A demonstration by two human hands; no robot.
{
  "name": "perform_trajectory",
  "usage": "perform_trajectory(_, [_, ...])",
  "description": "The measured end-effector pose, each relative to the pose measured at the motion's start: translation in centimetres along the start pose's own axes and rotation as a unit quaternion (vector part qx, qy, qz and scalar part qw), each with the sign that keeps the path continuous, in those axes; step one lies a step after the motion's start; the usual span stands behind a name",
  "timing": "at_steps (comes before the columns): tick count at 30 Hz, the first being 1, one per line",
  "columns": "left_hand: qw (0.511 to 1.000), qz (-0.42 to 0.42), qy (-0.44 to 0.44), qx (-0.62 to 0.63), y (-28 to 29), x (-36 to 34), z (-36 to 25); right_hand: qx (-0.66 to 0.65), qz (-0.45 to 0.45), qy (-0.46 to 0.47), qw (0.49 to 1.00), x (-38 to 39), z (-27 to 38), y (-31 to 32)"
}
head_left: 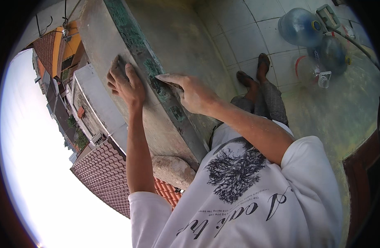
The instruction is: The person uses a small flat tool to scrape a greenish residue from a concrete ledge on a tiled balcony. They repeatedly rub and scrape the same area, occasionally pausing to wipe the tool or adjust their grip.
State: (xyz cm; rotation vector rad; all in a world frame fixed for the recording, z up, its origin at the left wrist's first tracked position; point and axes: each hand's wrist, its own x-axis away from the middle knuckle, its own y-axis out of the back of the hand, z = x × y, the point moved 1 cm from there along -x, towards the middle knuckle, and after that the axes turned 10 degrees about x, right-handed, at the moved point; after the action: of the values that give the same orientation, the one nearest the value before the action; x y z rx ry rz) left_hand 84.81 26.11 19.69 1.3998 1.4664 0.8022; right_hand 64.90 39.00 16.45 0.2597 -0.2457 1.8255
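A grey concrete parapet (pixel 152 120) runs from the upper left toward my body, with a strip of flaking dark green paint (pixel 130 27) along its edge. My left hand (pixel 126 82) rests on the plain grey face left of the strip, fingers apart and holding nothing. My right hand (pixel 190 91) is closed, its index finger stretched along the painted strip. A dark, thin edge shows under that finger, but I cannot make out what it is. Around the right fingertip the paint is patchy, with bare grey showing. Whitish dust covers my fingers.
Large clear-blue water bottles (pixel 299 27) stand on the tiled floor (pixel 256 37) at the upper right, beside a clear plastic container with a white handle (pixel 324 79) and a dark hose (pixel 355 43). A rough stone (pixel 173 170) lies by the parapet's near end. Tiled roofs (pixel 103 177) lie beyond, at left.
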Motion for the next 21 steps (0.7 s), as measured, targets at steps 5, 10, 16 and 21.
perform_trajectory(5, [1.0, -0.009, -0.005, -0.022, 0.0, -0.1, 0.2, 0.093, -0.066, 0.118, 0.986, 0.3, -0.2, -0.5])
perform_trajectory(10, [1.0, 0.003, 0.0, -0.023, 0.3, 0.1, -0.1, -0.006, -0.04, 0.067, 0.997, 0.7, -0.3, -0.7])
perform_trajectory(16, [1.0, 0.016, 0.01, -0.002, 0.1, 0.0, 0.0, -0.01, 0.004, 0.036, 0.999, 0.7, -0.1, -0.5])
perform_trajectory(21, [1.0, 0.008, -0.004, -0.007, 0.2, 0.0, 0.1, 0.042, -0.037, 0.1, 0.993, 1.0, -0.4, -0.6])
